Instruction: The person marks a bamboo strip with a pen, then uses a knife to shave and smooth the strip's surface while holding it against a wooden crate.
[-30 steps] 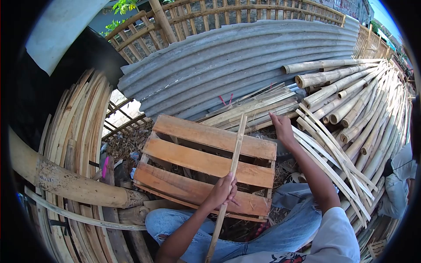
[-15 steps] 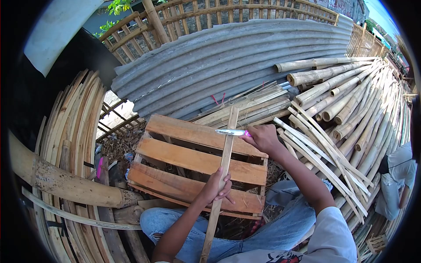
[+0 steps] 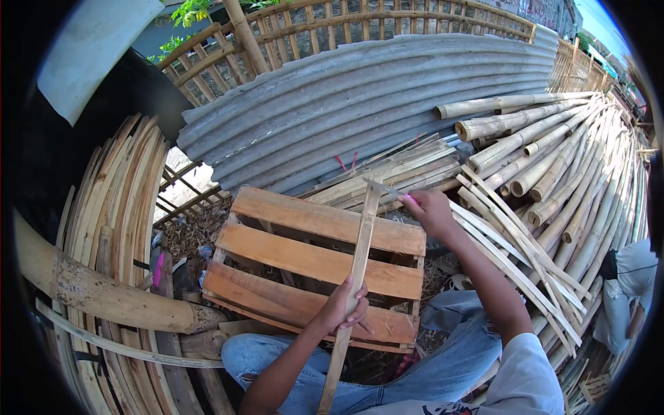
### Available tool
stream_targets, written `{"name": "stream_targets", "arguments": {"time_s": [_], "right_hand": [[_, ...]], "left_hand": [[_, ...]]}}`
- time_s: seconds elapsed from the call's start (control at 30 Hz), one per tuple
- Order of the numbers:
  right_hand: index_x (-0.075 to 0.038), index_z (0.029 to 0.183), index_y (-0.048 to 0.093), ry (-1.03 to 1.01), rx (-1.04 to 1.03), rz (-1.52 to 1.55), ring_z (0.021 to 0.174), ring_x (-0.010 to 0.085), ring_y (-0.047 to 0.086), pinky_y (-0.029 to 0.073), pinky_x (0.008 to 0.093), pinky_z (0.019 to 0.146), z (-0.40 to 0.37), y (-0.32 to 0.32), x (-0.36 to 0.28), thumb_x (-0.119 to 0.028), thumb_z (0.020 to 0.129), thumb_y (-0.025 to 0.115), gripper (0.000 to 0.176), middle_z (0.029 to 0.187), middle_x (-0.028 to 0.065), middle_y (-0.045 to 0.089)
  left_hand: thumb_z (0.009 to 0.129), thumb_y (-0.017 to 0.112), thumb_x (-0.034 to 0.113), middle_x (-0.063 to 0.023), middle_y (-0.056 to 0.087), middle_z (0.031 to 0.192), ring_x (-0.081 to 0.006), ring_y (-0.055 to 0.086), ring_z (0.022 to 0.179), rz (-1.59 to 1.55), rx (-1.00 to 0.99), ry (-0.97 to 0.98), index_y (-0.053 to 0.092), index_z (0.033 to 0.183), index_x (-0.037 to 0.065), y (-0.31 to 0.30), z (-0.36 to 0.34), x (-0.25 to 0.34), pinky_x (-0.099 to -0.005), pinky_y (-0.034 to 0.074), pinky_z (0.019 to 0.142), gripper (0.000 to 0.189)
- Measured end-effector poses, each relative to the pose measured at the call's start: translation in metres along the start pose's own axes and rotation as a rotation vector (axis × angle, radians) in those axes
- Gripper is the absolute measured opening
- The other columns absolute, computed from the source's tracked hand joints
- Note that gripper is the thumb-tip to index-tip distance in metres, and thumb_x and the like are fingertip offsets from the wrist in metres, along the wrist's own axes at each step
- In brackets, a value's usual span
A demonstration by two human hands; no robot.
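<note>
A long, flat bamboo strip (image 3: 362,242) slants up from my lap across an orange wooden slatted crate (image 3: 290,250). My left hand (image 3: 344,308) is wrapped round the strip near its middle, over the crate's near slats. In my right hand (image 3: 430,211) is a knife (image 3: 384,187) with a pink handle, its blade at the strip's top end. The blade looks thin, seen nearly edge-on. Both of my knees in blue jeans lie on the near side of the crate.
Bamboo strips (image 3: 114,200) stand at the left beside a thick bamboo pole (image 3: 124,294). Corrugated sheeting (image 3: 360,90) lies beyond the crate. Whole bamboo poles (image 3: 546,166) and pale split strips (image 3: 519,242) fill the right. Another person (image 3: 626,290) is at the far right.
My right hand has moved slightly right and up, and the knife blade has gone from across the strip to its top end. My left hand keeps its hold on the strip.
</note>
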State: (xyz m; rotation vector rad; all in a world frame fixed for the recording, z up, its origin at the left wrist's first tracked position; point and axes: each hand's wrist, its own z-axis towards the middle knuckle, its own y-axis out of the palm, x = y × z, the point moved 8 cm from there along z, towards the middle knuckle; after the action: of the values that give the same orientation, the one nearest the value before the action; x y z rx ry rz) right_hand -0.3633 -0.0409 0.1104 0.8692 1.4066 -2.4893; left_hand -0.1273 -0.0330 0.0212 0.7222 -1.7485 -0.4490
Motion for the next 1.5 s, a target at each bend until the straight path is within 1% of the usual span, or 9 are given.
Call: {"name": "stream_targets", "arguments": {"time_s": [0.07, 0.53, 0.67, 0.8, 0.9, 1.07, 1.27, 1.4, 1.5], "right_hand": [[-0.005, 0.062, 0.060, -0.171, -0.057, -0.157, 0.051, 0.0340, 0.054, 0.041, 0.0430, 0.049, -0.006, 0.016, -0.027, -0.046, 0.088, 0.052, 0.050, 0.051, 0.0152, 0.052], [-0.010, 0.066, 0.065, -0.252, -0.083, -0.374, 0.048, 0.0315, 0.058, 0.041, 0.0412, 0.045, -0.005, 0.037, -0.027, -0.055, 0.088, 0.045, 0.054, 0.050, 0.0127, 0.056], [-0.009, 0.058, 0.063, 0.015, -0.101, -0.492, 0.053, 0.0326, 0.058, 0.043, 0.0418, 0.049, 0.016, 0.031, 0.035, -0.054, 0.089, 0.045, 0.057, 0.052, 0.0142, 0.055], [-0.004, 0.061, 0.062, 0.004, -0.061, -0.255, 0.055, 0.0354, 0.057, 0.042, 0.0422, 0.051, 0.001, 0.021, 0.026, -0.052, 0.090, 0.045, 0.058, 0.053, 0.0181, 0.054], [-0.003, 0.062, 0.060, 0.378, -0.093, -0.045, 0.055, 0.0366, 0.056, 0.042, 0.0434, 0.052, -0.006, 0.015, 0.035, -0.050, 0.090, 0.046, 0.057, 0.055, 0.0187, 0.054], [-0.008, 0.060, 0.062, -0.111, -0.017, -0.196, 0.052, 0.0340, 0.056, 0.043, 0.0433, 0.051, -0.008, 0.023, -0.012, -0.054, 0.088, 0.048, 0.055, 0.053, 0.0151, 0.055], [-0.009, 0.067, 0.065, -0.037, -0.054, -0.386, 0.050, 0.0319, 0.058, 0.042, 0.0424, 0.046, 0.008, 0.027, 0.003, -0.056, 0.087, 0.046, 0.055, 0.051, 0.0128, 0.055], [-0.010, 0.062, 0.064, -0.268, -0.009, -0.358, 0.050, 0.0307, 0.058, 0.043, 0.0407, 0.045, -0.003, 0.029, -0.016, -0.057, 0.087, 0.045, 0.057, 0.050, 0.0112, 0.056], [-0.010, 0.065, 0.064, -0.042, -0.070, -0.392, 0.050, 0.0306, 0.059, 0.043, 0.0399, 0.045, 0.006, 0.033, 0.020, -0.058, 0.086, 0.045, 0.056, 0.051, 0.0116, 0.056]], "left_hand": [[0.093, 0.018, 0.062, -0.0001, 0.030, 0.044, -0.0072, 0.027, 0.029, 0.003, -0.002, -0.008, 0.031, 0.077, 0.013, 0.002, 0.002, -0.002, -0.0452, 0.057, 0.059, 0.054], [0.096, 0.014, 0.054, 0.0000, 0.030, 0.045, -0.0071, 0.027, 0.030, 0.165, 0.119, -0.043, 0.030, 0.078, 0.012, -0.008, 0.004, -0.023, -0.0437, 0.058, 0.060, 0.049], [0.096, 0.015, 0.055, 0.0001, 0.029, 0.045, -0.0073, 0.026, 0.030, 0.150, 0.088, -0.040, 0.030, 0.077, 0.012, 0.004, 0.008, -0.031, -0.0433, 0.058, 0.061, 0.049], [0.095, 0.016, 0.057, 0.0011, 0.028, 0.045, -0.0068, 0.025, 0.030, 0.077, 0.092, -0.017, 0.031, 0.077, 0.013, -0.010, 0.008, -0.020, -0.0460, 0.058, 0.065, 0.050], [0.095, 0.016, 0.058, 0.0016, 0.028, 0.045, -0.0063, 0.025, 0.030, 0.090, 0.096, 0.003, 0.031, 0.078, 0.013, -0.011, 0.006, -0.006, -0.0468, 0.058, 0.064, 0.050], [0.093, 0.016, 0.061, 0.0013, 0.029, 0.044, -0.0064, 0.026, 0.029, 0.099, 0.078, -0.003, 0.032, 0.078, 0.013, -0.007, 0.005, -0.007, -0.0477, 0.057, 0.064, 0.053], [0.097, 0.016, 0.054, 0.0024, 0.026, 0.046, -0.0062, 0.024, 0.031, 0.137, 0.136, -0.015, 0.032, 0.078, 0.013, -0.019, 0.012, -0.012, -0.0469, 0.058, 0.063, 0.048], [0.094, 0.018, 0.060, 0.0032, 0.025, 0.045, -0.0057, 0.025, 0.031, 0.128, 0.106, -0.004, 0.032, 0.077, 0.013, -0.019, 0.013, -0.013, -0.0489, 0.057, 0.065, 0.052], [0.094, 0.018, 0.060, 0.0030, 0.026, 0.045, -0.0058, 0.024, 0.031, 0.191, 0.160, -0.020, 0.032, 0.077, 0.013, -0.025, 0.017, -0.018, -0.0499, 0.057, 0.066, 0.052]]}}
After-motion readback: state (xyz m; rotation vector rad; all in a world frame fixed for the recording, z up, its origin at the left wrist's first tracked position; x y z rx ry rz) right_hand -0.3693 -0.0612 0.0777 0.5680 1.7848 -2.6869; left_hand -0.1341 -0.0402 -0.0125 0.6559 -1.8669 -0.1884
